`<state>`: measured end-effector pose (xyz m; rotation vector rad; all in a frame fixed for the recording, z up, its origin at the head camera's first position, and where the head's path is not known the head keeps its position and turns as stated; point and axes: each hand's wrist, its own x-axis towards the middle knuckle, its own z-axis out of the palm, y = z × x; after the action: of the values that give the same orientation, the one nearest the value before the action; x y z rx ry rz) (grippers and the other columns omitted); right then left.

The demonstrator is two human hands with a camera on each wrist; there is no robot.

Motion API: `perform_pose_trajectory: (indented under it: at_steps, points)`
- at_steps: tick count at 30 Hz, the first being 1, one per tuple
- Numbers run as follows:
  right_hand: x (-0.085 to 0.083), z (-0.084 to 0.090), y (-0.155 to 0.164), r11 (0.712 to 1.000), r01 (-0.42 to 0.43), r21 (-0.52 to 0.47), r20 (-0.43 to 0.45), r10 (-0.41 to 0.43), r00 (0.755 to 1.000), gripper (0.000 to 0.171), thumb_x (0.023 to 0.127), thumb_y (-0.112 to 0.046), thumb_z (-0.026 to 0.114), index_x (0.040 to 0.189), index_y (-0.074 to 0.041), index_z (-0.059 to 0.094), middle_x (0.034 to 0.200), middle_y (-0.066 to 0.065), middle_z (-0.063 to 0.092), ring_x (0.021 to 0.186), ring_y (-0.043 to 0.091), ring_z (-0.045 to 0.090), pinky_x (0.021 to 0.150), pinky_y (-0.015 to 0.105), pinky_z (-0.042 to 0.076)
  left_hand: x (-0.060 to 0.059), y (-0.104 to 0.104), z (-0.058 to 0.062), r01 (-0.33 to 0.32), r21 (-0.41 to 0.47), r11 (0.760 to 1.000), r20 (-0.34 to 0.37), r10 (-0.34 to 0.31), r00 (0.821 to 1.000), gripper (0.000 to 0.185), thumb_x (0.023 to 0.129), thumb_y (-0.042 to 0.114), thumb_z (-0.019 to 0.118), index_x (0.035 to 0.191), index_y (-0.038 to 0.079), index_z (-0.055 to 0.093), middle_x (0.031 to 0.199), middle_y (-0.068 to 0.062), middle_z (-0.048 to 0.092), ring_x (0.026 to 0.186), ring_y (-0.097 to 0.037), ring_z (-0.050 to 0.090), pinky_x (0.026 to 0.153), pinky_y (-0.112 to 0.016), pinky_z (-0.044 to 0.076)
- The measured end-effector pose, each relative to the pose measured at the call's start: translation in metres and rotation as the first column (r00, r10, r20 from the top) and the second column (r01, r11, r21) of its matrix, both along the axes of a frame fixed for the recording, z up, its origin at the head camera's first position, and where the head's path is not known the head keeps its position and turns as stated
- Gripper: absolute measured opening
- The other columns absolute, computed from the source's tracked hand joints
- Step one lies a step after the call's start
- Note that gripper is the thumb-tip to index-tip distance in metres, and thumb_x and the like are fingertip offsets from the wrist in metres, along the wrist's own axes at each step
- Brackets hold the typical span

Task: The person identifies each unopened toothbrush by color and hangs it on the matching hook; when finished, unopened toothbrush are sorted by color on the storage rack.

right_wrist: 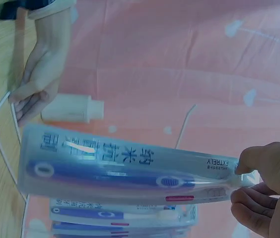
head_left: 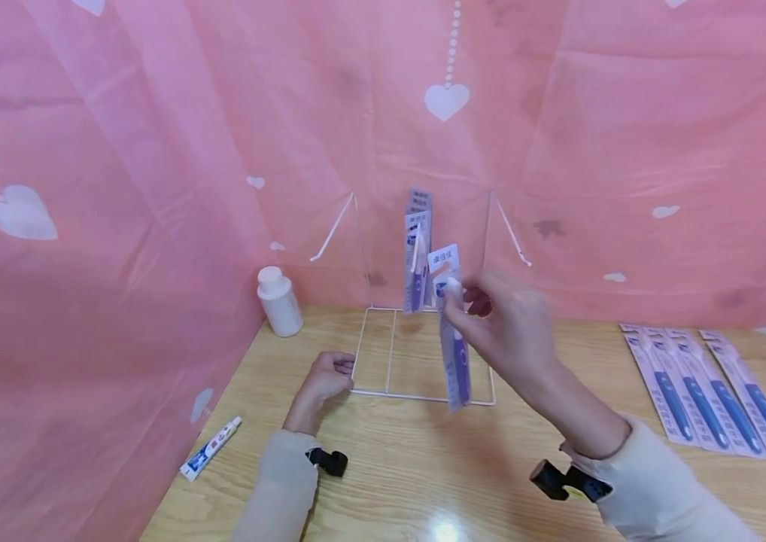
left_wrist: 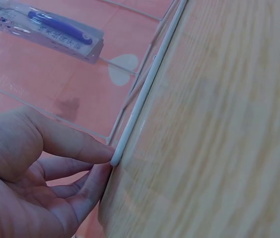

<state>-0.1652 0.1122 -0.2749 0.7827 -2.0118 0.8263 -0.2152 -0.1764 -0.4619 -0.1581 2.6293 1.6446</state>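
A packaged purple toothbrush [head_left: 454, 346] hangs from my right hand [head_left: 508, 312], whose thumb and fingers pinch it near the top of the pack. Just behind and left of it, several more purple toothbrush packs [head_left: 415, 260] hang on the middle hook of a white wire rack [head_left: 390, 354]. In the right wrist view the held toothbrush pack [right_wrist: 120, 166] lies across the picture, over the hanging ones. My left hand [head_left: 329, 376] grips the rack's front left base corner; in the left wrist view thumb and fingers pinch the end of the white base wire [left_wrist: 145, 99].
Several blue toothbrush packs [head_left: 701, 395] lie in a row at the right of the wooden table. A white bottle [head_left: 280, 301] stands behind the left hand, and a toothpaste tube [head_left: 210, 449] lies at the left edge. Bare side hooks [head_left: 333, 228] stick out from the rack. A pink curtain hangs behind.
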Motion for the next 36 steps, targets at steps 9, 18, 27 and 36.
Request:
perform_pose_trajectory:
  at_steps: [9, 18, 27, 36]
  points:
    - [-0.009, -0.001, -0.016, 1.000, -0.017, 0.009, 0.080, 0.016, 0.997, 0.006, 0.081, -0.008, 0.073, 0.082, -0.004, 0.069, 0.071, 0.004, 0.066, 0.059, 0.012, 0.061, 0.053, 0.028, 0.052, -0.002, 0.000, 0.000, 0.022, 0.013, 1.000, -0.003, -0.022, 1.000, 0.058, 0.061, -0.021, 0.061, 0.118, -0.012, 0.064, 0.095, -0.013, 0.062, 0.087, -0.022, 0.058, 0.075, -0.028, 0.052]
    - [-0.021, -0.003, -0.024, 0.999, 0.006, 0.040, 0.142, -0.012, 0.990, 0.009, 0.082, -0.011, 0.072, 0.080, -0.003, 0.068, 0.069, 0.005, 0.065, 0.060, 0.017, 0.062, 0.055, 0.031, 0.052, -0.003, 0.006, 0.000, 0.037, 0.028, 0.999, 0.012, -0.038, 0.999, 0.057, 0.061, -0.021, 0.061, 0.118, -0.012, 0.064, 0.098, -0.013, 0.063, 0.088, -0.022, 0.058, 0.075, -0.028, 0.052]
    - [-0.046, -0.004, -0.030, 0.996, 0.076, 0.050, 0.298, -0.088, 0.951, 0.013, 0.086, -0.017, 0.067, 0.084, -0.004, 0.064, 0.073, 0.006, 0.066, 0.056, 0.017, 0.057, 0.045, 0.031, 0.045, -0.005, 0.006, 0.001, 0.041, 0.022, 0.999, 0.016, -0.042, 0.999, 0.056, 0.062, -0.020, 0.060, 0.117, -0.012, 0.064, 0.097, -0.014, 0.064, 0.089, -0.023, 0.058, 0.075, -0.028, 0.051]
    - [-0.081, -0.004, -0.038, 0.990, 0.131, 0.055, 0.380, -0.142, 0.914, 0.017, 0.080, -0.016, 0.072, 0.083, -0.001, 0.064, 0.074, 0.009, 0.066, 0.063, 0.023, 0.059, 0.052, 0.035, 0.046, -0.004, 0.007, -0.002, 0.034, 0.029, 0.999, 0.012, -0.034, 0.999, 0.058, 0.060, -0.021, 0.060, 0.117, -0.012, 0.064, 0.097, -0.014, 0.064, 0.088, -0.022, 0.058, 0.075, -0.027, 0.052]
